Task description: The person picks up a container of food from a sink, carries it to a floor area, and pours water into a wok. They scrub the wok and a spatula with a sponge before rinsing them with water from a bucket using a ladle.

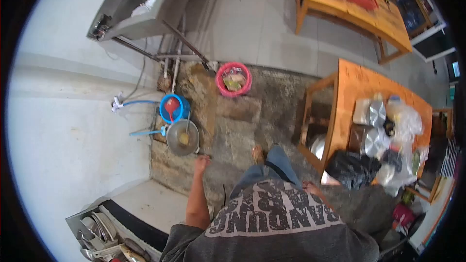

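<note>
My left hand [202, 162] hangs low at my left side, its fingers curled in, and nothing shows in them. Just beyond it, a round metal wok [173, 142] sits on the wet floor, its dark handle stub close to my fingertips in this view. Inside the wok are murky liquid, a pale yellowish patch and a thin utensil handle. A blue bucket [164, 103] stands right behind it with a red plastic dipper [171, 106] inside. At my right side, the right hand [310, 187] is mostly covered by my shirt, its fingers hidden.
A pink bin [248, 78] with waste stands ahead. To the left are a wall tap [116, 103] and a metal sink [141, 24]. A wooden table [349, 85] on the right carries bags and metal pots. Utensils fill a rack [99, 228] at lower left.
</note>
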`<state>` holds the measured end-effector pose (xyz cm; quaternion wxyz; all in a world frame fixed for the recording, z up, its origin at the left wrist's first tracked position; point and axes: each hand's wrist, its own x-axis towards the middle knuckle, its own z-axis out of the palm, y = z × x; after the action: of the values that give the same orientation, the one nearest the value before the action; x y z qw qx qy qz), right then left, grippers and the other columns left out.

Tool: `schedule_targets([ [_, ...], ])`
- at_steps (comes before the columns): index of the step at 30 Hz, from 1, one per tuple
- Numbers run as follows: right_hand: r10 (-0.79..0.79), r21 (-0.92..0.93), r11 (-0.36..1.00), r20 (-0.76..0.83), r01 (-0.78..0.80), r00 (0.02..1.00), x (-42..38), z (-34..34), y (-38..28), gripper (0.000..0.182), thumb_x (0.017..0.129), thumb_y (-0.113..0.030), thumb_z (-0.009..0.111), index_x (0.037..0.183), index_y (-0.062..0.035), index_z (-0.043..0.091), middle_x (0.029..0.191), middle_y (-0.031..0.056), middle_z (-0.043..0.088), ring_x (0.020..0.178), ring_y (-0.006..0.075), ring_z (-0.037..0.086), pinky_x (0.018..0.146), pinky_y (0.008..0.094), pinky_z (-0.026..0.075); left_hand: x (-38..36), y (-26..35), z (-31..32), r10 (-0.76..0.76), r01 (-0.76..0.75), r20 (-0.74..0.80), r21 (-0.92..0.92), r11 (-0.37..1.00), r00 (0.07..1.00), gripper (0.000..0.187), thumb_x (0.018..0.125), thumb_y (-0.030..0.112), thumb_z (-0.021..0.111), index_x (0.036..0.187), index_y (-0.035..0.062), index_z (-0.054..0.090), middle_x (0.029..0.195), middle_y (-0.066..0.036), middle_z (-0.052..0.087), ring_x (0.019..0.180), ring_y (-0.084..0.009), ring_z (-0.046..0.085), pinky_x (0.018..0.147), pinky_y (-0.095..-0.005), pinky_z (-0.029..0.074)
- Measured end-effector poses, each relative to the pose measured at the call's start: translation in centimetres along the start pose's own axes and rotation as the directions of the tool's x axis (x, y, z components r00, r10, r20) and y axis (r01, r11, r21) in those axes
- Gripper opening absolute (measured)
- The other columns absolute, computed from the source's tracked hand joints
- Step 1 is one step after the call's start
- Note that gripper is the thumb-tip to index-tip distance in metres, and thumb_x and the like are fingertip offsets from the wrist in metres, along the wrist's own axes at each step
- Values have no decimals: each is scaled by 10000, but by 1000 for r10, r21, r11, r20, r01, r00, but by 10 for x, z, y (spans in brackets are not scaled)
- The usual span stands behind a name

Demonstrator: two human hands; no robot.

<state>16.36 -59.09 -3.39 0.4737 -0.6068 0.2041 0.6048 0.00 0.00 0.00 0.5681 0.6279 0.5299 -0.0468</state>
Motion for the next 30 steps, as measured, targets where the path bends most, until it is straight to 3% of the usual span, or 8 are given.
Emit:
schedule_targets([
  [2, 58, 100, 994, -278, -31, 959, -26, -1, -64, 471, 907, -443, 475, 1250, -122, 462, 1160, 115, 530, 984, 214, 545, 861, 415, 434, 32, -39, 73, 191, -186, 123, -50, 981, 974, 204, 789, 230, 584, 880, 70, 670, 910, -96, 668, 841, -190, 636, 751, -339, 484],
  [3, 43, 194, 981, -191, -5, 981, 19, 116, -130, 424, 918, -423, 459, 1182, -93, 488, 1097, 101, 551, 923, 188, 558, 805, 354, 448, 79, -7, -54, 318, -322, 82, 43, 946, 945, 197, 784, 226, 585, 876, 73, 669, 899, -90, 665, 831, -180, 633, 742, -325, 481],
  [5, -28, 193, 973, -437, 124, 899, 37, 98, -193, 343, 936, -342, 460, 1126, -62, 517, 896, 44, 571, 705, 132, 549, 629, 272, 444, 71, 73, 3, 458, -533, 355, 149, 833, 815, 227, 807, 238, 573, 948, 78, 652, 889, -99, 663, 824, -213, 634, 740, -338, 480],
  [8, -501, -48, 852, -360, 521, 787, 70, 71, -296, 267, 939, -254, 493, 1113, -55, 536, 801, 7, 556, 679, 101, 530, 592, 240, 438, 98, 132, 52, 231, -280, 356, 91, 956, 905, 302, 822, 280, 573, 1042, 79, 615, 895, -126, 660, 826, -275, 630, 758, -386, 479],
  [17, -711, -561, 524, 126, 641, 691, 87, 34, -650, 200, 896, -174, 532, 1026, -27, 567, 811, 41, 586, 723, 119, 561, 672, 265, 460, 120, 228, 81, 138, -21, -387, 290, 957, 912, 377, 798, 343, 587, 1060, 72, 570, 976, -218, 634, 914, -366, 612, 784, -447, 470],
  [22, -856, -632, 300, 153, 715, 494, 93, 31, -832, 174, 927, -196, 486, 968, -40, 551, 838, 38, 583, 709, 108, 552, 613, 260, 465, 117, 217, 102, -238, 272, -152, 271, 923, 959, 422, 808, 368, 560, 1090, 54, 567, 1033, -218, 622, 944, -360, 609, 801, -450, 479],
  [26, -771, -300, 614, -31, 730, 636, 68, 82, -924, 218, 923, -263, 526, 1000, -62, 561, 844, 44, 596, 700, 111, 577, 615, 258, 476, 137, 235, 107, -405, 365, 188, 213, 906, 895, 465, 813, 382, 545, 1119, 32, 565, 984, -186, 647, 902, -298, 637, 777, -412, 501],
  [30, -638, -280, 709, 138, 647, 758, 62, 135, -1002, 258, 894, -311, 581, 1000, -76, 563, 828, 39, 599, 676, 118, 587, 582, 251, 471, 175, 274, 114, -421, 420, 3, -78, 904, 907, 459, 833, 373, 531, 1136, 30, 557, 908, -141, 672, 834, -243, 643, 729, -370, 504],
])
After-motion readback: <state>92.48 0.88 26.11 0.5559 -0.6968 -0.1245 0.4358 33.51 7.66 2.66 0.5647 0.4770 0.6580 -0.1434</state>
